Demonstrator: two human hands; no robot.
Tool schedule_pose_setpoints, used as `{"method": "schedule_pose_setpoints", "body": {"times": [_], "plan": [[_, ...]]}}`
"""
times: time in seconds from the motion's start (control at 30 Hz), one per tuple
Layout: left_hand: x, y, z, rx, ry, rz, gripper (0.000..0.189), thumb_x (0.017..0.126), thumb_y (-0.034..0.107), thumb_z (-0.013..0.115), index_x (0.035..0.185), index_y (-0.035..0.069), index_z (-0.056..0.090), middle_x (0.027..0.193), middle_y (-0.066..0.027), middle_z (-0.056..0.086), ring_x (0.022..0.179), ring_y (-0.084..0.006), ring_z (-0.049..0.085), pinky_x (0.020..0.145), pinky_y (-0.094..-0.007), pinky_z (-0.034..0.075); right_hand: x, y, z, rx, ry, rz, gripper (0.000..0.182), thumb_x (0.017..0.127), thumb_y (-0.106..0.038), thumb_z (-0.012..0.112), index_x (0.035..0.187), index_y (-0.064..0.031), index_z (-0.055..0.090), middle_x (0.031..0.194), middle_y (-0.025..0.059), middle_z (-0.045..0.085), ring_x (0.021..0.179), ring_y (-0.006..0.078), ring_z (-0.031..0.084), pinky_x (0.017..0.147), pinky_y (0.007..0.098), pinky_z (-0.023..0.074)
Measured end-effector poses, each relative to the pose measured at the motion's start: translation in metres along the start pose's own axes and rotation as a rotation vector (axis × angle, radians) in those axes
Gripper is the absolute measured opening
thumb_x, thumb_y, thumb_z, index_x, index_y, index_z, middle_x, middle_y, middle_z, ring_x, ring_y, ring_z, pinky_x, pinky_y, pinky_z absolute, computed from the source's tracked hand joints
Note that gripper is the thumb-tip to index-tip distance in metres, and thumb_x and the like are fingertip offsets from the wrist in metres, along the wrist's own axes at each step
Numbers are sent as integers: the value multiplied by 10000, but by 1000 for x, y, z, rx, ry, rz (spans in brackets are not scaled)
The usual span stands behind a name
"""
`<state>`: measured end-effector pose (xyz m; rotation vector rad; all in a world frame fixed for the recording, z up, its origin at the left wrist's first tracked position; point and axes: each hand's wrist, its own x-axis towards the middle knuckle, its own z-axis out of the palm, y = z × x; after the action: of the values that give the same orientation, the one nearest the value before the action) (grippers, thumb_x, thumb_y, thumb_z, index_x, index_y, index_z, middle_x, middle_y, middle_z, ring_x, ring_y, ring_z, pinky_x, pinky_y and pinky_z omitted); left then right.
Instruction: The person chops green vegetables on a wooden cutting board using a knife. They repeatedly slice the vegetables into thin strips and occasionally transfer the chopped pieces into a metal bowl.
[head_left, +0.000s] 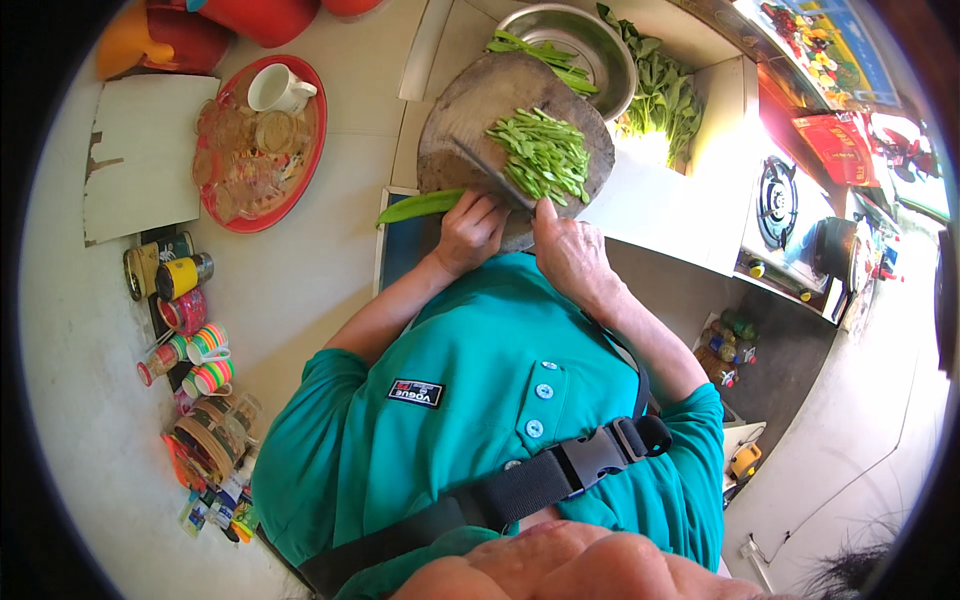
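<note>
My left hand (474, 231) grips a long flat green bean pod (420, 207) near the front of a round wooden chopping block (457, 112); the pod's free end sticks out to the left, past the block. In my right hand (571, 255) is the handle of a kitchen knife (491, 174), its blade pointing up and left over the block, close to my left fingers. Right of the blade lies a heap of sliced green beans (544, 154). Whole bean pods (577, 75) rest in a steel basin (607, 45) behind the block, partly hidden by it.
Leafy greens (660, 86) lie right of the basin. A red tray (321, 142) with glasses and a white mug (279, 88) stands at the left. Farther right are a gas stove (778, 199) and a dark pot (836, 244). Cups and jars line the left wall.
</note>
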<state>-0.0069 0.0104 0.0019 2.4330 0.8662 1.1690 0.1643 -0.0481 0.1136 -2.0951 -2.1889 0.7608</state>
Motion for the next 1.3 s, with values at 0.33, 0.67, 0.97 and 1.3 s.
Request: {"method": "schedule_pose_setpoints", "body": {"times": [0.33, 0.67, 0.97, 1.3], "plan": [[-4, 0, -2, -2, -8, -2, 173, 650, -30, 763, 815, 8, 727, 944, -140, 697, 890, -356, 664, 784, -404, 572, -31, -5, -14, -44, -81, 25, 126, 855, -6, 528, 969, 3, 476, 722, 249, 666, 674, 428, 693, 631, 534, 552], [-5, -2, 0, 0, 19, -16, 194, 659, -29, 767, 846, 7, 731, 948, -131, 699, 899, -346, 666, 777, -403, 571, 10, -2, 4, -12, 17, -23, 135, 843, 9, 513, 968, -2, 463, 678, 254, 655, 650, 440, 683, 584, 546, 536], [-3, 1, -4, -9, 20, -11, 163, 664, -30, 763, 814, 14, 717, 915, -121, 685, 853, -336, 651, 735, -385, 565, -18, -5, -10, -9, -124, 31, 132, 846, -1, 521, 965, -1, 466, 684, 265, 653, 682, 456, 687, 625, 562, 541], [-1, 0, -5, -30, 25, -4, 161, 673, -38, 733, 824, -1, 693, 953, -126, 669, 896, -327, 637, 778, -388, 561, 16, -5, 9, 25, 45, -65, 153, 840, -9, 535, 971, -4, 457, 633, 256, 634, 615, 454, 670, 572, 561, 530]]}}
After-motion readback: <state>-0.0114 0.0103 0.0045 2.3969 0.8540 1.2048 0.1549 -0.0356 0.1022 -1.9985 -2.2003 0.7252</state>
